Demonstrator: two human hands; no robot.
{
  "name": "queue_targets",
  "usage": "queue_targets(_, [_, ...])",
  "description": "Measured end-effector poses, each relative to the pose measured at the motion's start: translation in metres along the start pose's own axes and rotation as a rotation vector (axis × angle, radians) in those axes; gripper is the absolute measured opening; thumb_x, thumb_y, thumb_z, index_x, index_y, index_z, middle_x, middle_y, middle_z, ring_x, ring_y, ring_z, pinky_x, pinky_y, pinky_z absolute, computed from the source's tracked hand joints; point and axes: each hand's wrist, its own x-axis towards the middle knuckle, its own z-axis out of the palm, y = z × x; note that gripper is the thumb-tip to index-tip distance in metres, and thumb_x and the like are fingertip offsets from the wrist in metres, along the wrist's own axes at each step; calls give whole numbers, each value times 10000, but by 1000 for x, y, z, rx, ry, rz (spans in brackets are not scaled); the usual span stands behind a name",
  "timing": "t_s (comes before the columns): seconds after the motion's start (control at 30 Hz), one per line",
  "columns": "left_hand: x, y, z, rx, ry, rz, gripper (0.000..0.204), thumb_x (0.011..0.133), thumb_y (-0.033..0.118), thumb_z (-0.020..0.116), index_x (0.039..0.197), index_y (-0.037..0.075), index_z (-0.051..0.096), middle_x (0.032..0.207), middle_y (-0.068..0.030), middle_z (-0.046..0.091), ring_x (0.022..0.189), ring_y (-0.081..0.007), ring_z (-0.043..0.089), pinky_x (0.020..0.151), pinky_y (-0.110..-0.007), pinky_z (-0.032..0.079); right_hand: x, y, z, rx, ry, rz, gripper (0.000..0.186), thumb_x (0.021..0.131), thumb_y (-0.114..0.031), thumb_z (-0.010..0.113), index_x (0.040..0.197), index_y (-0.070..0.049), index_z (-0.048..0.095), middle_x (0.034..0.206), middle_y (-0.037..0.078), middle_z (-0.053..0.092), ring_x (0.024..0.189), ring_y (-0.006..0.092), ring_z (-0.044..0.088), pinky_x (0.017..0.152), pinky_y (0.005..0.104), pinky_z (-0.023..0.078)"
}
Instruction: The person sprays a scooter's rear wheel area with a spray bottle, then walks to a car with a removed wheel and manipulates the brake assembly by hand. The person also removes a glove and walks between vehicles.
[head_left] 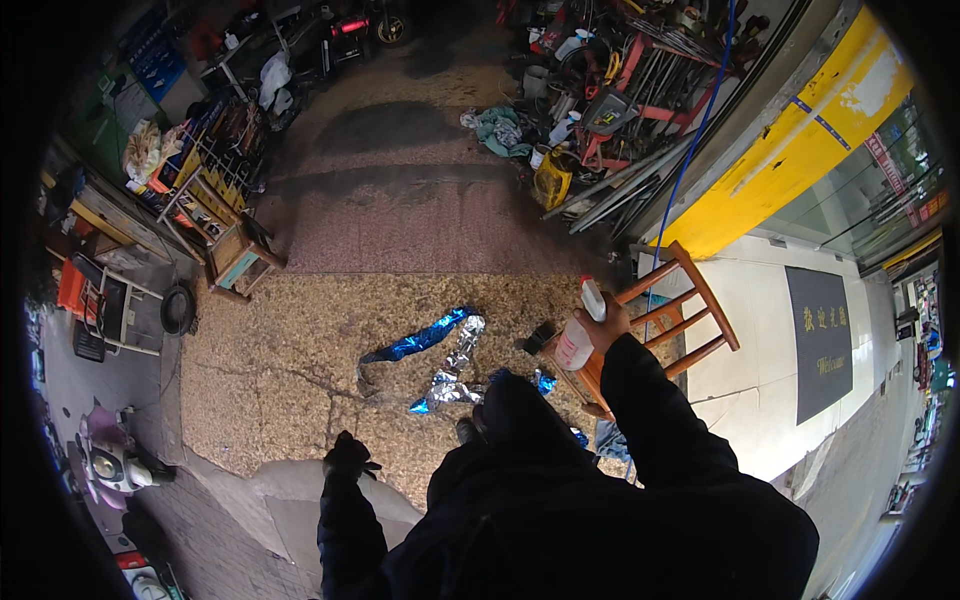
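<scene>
Your right hand (604, 322) is just beside the brown wooden chair (692, 318), on its left side, and its fingers are wrapped around the top of a spray bottle (572, 347). The bottle has a red and white top and a see-through, pinkish body, and it tilts so that its bottom points down and left, in front of the chair's left part. Your left hand (348, 456) is well apart from the chair, far to its left and closer to your body. It is very dark there, so I cannot tell if that hand is wide, narrow or holding something. To the left of the chair, on the speckled tan floor (280, 350), lie some shiny blue foil (415, 343) and some crinkled silver foil (458, 355). They meet at the top and make a bent shape, but I cannot tell if they are one piece. A small black thing (538, 338) is near the chair's left side, close to the bottle, and it is too dark to tell what it is. A blue cloth (610, 440) is down by the chair's near end, partly hidden by your sleeve. Past the chair, up and to its left, you can see a yellow container (552, 184) and a heap of blue-green cloth (502, 132). A dark mat (818, 345) lies to the right of the chair.
</scene>
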Motion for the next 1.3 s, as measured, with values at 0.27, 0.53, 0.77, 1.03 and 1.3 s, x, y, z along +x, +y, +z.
queue_targets(0.27, [164, 179, 19, 298, 102, -58, 307, 887, 403, 476, 991, 120, 534, 831, -150, 578, 689, -341, 587, 533, -530, 521, 274, -33, 46, 79, 150, 32, 542, 771, -290, 743, 1211, -49, 536, 1048, 189, 661, 954, 350, 647, 767, 424, 512])
queue_targets(0.53, [288, 360, 166, -113, 161, -393, 466, 947, 377, 463, 1286, 142, 246, 854, -218, 565, 580, -365, 597, 443, -524, 525, 568, -61, 40, 56, 323, 52, 577, 771, -343, 740, 1197, -17, 529, 1016, 192, 660, 940, 350, 642, 780, 422, 507])
queue_targets(0.77, [482, 555, 266, 24, -140, -149, 112, 920, 138, 450, 868, 120, 353, 655, -62, 411, 446, -243, 463, 406, -519, 523, 707, -45, 46, 72, 381, 406, 540, 753, -351, 738, 1160, -63, 530, 1071, 177, 648, 1000, 359, 620, 821, 437, 497])
queue_targets(1.03, [733, 682, 329, 677, -314, -368, 291, 968, 337, 437, 761, 133, 440, 579, -17, 446, 409, -146, 394, 363, -321, 333, 835, 80, 117, 116, 467, 792, 649, 773, -414, 696, 1269, -44, 498, 1116, 196, 636, 1039, 364, 606, 890, 414, 480])
queue_targets(1.3, [873, 772, 383, 733, -489, -476, 337, 970, 378, 428, 742, 131, 439, 571, -12, 431, 407, -130, 376, 370, -303, 312, 920, 205, 152, 28, 830, 1210, 669, 740, -435, 702, 1212, -2, 509, 1091, 242, 632, 978, 384, 626, 838, 436, 501])
